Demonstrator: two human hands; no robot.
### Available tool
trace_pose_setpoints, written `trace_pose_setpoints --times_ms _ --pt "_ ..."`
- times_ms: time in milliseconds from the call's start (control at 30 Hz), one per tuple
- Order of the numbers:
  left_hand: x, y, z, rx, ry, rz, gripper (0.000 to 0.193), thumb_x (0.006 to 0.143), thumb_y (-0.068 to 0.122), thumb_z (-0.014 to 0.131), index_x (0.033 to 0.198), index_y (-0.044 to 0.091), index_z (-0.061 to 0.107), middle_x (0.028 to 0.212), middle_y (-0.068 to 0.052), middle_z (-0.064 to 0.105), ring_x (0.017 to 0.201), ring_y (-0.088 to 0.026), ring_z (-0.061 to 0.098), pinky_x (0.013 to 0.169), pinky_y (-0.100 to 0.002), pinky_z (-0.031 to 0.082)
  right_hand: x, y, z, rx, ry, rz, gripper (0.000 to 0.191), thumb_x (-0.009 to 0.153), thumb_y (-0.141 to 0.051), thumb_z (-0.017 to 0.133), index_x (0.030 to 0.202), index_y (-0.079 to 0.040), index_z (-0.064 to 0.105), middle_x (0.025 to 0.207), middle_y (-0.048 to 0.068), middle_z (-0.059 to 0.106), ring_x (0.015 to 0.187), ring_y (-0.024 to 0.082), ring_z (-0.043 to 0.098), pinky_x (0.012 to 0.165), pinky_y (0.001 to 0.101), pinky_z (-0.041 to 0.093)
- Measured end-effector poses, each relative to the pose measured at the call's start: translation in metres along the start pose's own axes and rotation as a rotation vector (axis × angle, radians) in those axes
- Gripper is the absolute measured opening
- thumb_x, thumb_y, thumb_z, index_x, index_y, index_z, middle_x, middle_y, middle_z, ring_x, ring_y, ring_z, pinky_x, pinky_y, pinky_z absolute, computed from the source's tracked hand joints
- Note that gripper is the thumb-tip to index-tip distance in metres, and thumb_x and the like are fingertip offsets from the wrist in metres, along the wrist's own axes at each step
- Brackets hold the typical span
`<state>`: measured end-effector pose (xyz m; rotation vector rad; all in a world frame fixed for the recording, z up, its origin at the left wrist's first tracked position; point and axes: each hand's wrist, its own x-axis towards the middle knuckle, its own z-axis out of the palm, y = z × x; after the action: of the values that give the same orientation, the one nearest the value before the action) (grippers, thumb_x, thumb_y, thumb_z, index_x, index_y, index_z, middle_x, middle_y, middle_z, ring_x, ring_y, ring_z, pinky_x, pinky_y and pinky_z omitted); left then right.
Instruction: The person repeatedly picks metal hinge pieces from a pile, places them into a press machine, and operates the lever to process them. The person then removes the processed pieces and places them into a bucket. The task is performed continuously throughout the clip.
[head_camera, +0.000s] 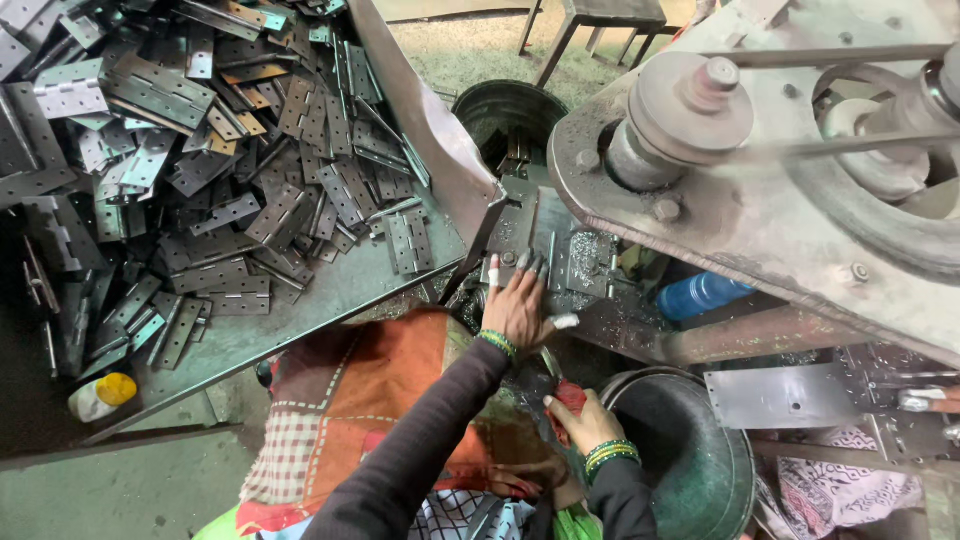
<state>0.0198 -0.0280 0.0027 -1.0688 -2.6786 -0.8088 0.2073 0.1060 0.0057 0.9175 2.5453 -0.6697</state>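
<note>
Sloping steel worktable (300, 300), grey, is carrying a loose heap of drilled metal hinges (200, 150) and a yellow-capped bottle (102, 396).

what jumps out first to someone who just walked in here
The big heap of grey metal hinges spread over the sloping tray at upper left. At upper right looms a worn machine with a pulley wheel. Between them the left hand, fingertips taped, presses on the machine bed, while the right hand grips a red-wrapped handle.
</note>
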Motion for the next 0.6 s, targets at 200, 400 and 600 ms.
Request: trace_pose_setpoints --times_ms 200,400,600 --pt "-0.054 0.008 -0.011 0.072 0.242 0.141 0.049 0.092 0.037 0.061 0.132 0.008 0.06 0.135 -0.008 0.059 0.142 -0.029 0.045 0.122 -0.067 0.009 -0.007 -0.007 -0.008 0.108 -0.119 0.176 0.08 0.072 -0.072 0.065 0.114 -0.004 0.06 0.087 0.025 0.076 0.072 0.043 0.078 0.072 0.0479 0.061" --pt "-0.017 0.001 -0.037 -0.103 0.07 0.287 0.026 0.089 0.019 0.062 0.115 0.017 0.062 0.113 -0.005 0.06 0.127 -0.028 0.053 0.117 -0.056 0.029 0.012 0.013 0.008 -0.002 0.11 -0.078 0.081 0.076 -0.078 0.073 0.115 -0.007 0.064 0.088 0.021 0.072 0.082 0.036 0.069 0.073 0.0424 0.053" --pt "0.024 0.016 -0.054 -0.341 -0.021 -0.036 0.031 0.09 0.022 0.07 0.117 0.012 0.059 0.112 -0.007 0.061 0.108 -0.031 0.062 0.089 -0.047 0.054 0.011 0.019 0.018 0.126 -0.017 0.04 0.075 0.075 -0.07 0.073 0.118 -0.009 0.065 0.095 0.018 0.076 0.095 0.035 0.074 0.085 0.0395 0.055"
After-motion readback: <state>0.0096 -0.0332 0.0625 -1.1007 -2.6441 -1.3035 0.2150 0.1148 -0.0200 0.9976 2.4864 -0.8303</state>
